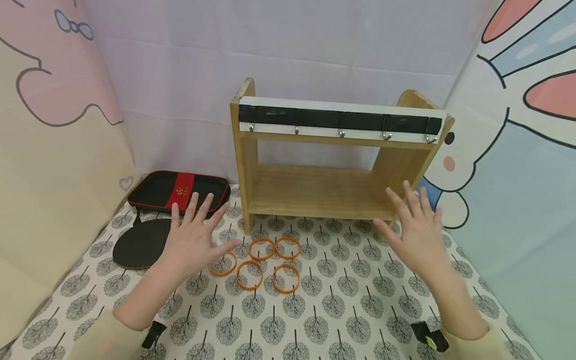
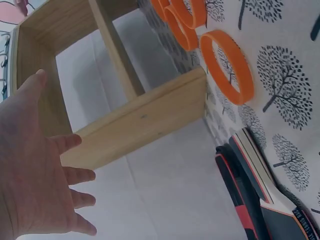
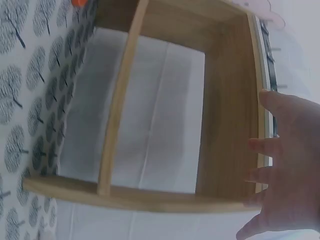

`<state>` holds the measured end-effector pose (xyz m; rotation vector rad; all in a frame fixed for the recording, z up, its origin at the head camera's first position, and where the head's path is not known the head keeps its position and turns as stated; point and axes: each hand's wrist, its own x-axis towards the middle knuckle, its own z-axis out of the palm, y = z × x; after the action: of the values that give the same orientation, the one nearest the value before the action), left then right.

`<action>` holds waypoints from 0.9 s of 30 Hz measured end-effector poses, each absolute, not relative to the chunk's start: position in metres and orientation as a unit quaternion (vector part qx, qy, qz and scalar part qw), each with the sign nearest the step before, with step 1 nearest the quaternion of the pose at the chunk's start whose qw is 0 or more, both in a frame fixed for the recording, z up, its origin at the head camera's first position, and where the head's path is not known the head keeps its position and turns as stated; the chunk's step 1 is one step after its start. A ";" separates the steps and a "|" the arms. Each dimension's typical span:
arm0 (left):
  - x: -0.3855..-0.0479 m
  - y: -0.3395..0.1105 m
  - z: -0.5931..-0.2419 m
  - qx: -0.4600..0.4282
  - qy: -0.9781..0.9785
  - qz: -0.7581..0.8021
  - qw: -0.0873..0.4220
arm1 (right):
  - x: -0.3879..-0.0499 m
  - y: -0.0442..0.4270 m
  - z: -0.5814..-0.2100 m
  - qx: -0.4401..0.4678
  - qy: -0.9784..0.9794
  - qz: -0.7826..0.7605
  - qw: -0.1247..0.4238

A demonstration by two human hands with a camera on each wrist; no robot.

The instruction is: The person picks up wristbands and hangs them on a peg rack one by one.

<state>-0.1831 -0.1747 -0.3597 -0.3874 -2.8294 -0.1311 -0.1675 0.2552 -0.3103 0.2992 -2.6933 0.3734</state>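
Note:
My left hand [image 1: 191, 242] is held up with its fingers spread, over the left part of the table and holding nothing. On the other side my right hand [image 1: 418, 235] is also raised, fingers apart, in front of the right end of a wooden shelf rack [image 1: 310, 190]. Several orange rings [image 1: 286, 278] lie flat on the cloth between the hands, nearest to the left one. Across the rack's top front runs a white and black strip [image 1: 342, 120] with several metal hooks [image 1: 342, 133]. In both wrist views, the palms face the rack without gripping it.
At the back left lies a black racket case [image 1: 153, 190] with a red band. A black round paddle-like thing [image 1: 139, 245] lies before it, partly behind the left hand. A tree-patterned cloth [image 1: 315, 320] covers the table, with curtains [image 1: 189, 75] around it.

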 end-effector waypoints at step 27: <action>-0.233 -0.120 -0.413 -0.299 -0.937 -0.179 -0.018 | -0.261 0.323 -0.337 0.030 -0.848 0.455 0.269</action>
<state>-0.2329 -0.1202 -0.4132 -0.9491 -2.9791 -0.5678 -0.2606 0.3234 -0.3366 0.0804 -2.2875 1.2281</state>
